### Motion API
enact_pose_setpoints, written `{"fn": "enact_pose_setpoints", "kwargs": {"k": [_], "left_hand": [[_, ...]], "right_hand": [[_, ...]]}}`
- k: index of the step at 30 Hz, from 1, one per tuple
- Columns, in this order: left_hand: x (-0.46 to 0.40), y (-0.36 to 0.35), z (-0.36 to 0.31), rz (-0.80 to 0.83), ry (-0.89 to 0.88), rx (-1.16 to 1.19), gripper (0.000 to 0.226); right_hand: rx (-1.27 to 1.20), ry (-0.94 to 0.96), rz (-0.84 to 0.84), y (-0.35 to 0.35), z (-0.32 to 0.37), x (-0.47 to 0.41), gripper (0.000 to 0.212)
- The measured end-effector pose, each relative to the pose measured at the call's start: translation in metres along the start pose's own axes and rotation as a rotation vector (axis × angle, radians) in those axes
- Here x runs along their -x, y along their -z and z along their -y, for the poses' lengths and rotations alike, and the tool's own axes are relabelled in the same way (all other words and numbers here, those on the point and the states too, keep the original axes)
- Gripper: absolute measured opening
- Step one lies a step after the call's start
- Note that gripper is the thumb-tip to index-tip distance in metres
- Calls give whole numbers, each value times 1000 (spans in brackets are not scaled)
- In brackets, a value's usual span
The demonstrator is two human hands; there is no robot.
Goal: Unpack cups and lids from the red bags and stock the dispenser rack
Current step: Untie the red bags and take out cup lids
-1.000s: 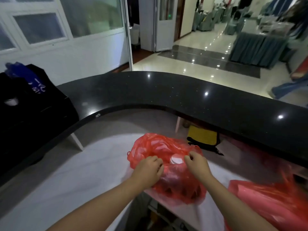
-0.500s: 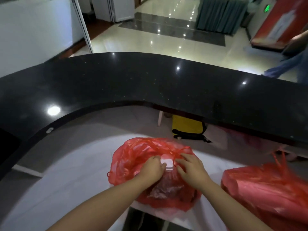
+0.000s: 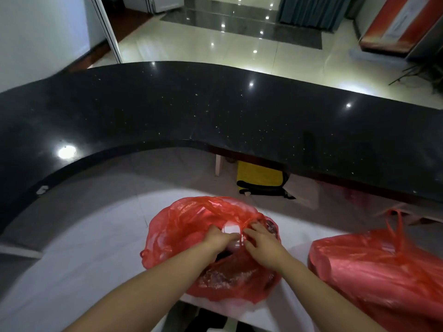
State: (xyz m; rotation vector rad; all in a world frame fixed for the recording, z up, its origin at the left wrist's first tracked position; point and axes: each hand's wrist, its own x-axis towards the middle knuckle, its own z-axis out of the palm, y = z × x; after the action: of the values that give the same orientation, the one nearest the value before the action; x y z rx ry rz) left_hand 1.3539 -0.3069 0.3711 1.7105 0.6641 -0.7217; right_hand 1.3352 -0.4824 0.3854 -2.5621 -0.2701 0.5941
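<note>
On the white worktop (image 3: pixel 79 255), near its front edge: red bag (image 3: pixel 189 226), mouth gathered and crumpled at the top, sitting partly over the edge. Both hands are at the bag's mouth, close together, nearly touching.

Left hand (image 3: pixel 219 239): fingers curled, pinching red film at the opening, knuckles toward the camera. Right hand (image 3: pixel 261 245): fingers also curled, gripping the film on the other side of the opening (fingertips buried in the plastic, so exact hold is hard to read).

Between the two hands, inside the mouth: a white round top (image 3: pixel 231 229), looks like a lid or a cup end, can't tell which. Below it, clear wrinkled plastic wrap (image 3: pixel 225 274) shows through the red film; contents under it not resolvable.

Second red bag (image 3: pixel 374 267) lies to the right on the same worktop, well apart from the hands, handles (image 3: pixel 395 221) sticking up, mouth not open as far as I can see.

Behind: curved black counter top (image 3: pixel 215 111) wrapping around the worktop. Under its overhang, a yellow box (image 3: pixel 260 174) with black straps on the lower surface. Tiled floor (image 3: pixel 215 46) beyond, with ceiling-light reflections.
</note>
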Motion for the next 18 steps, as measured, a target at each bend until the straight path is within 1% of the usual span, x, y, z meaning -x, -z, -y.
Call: {"fn": "enact_pose_setpoints", "kwargs": {"k": [3, 7, 12, 15, 17, 18], "left_hand": [[8, 0, -2, 21, 51, 136, 75], [12, -2, -1, -33, 54, 142, 79], [26, 5, -13, -53, 80, 136, 65], [40, 20, -23, -95, 25, 128, 59], [55, 30, -28, -131, -6, 175, 57], [65, 35, -30, -131, -15, 226, 55]], "right_hand": [[-13, 9, -5, 0, -3, 0, 43], [-53, -14, -26, 2, -4, -1, 41], [-37, -43, -67, 14, -4, -6, 32], [33, -97, -173, 26, 4, -4, 21], [68, -127, -302, 37, 16, 1, 19], [30, -100, -354, 42, 23, 4, 20]]}}
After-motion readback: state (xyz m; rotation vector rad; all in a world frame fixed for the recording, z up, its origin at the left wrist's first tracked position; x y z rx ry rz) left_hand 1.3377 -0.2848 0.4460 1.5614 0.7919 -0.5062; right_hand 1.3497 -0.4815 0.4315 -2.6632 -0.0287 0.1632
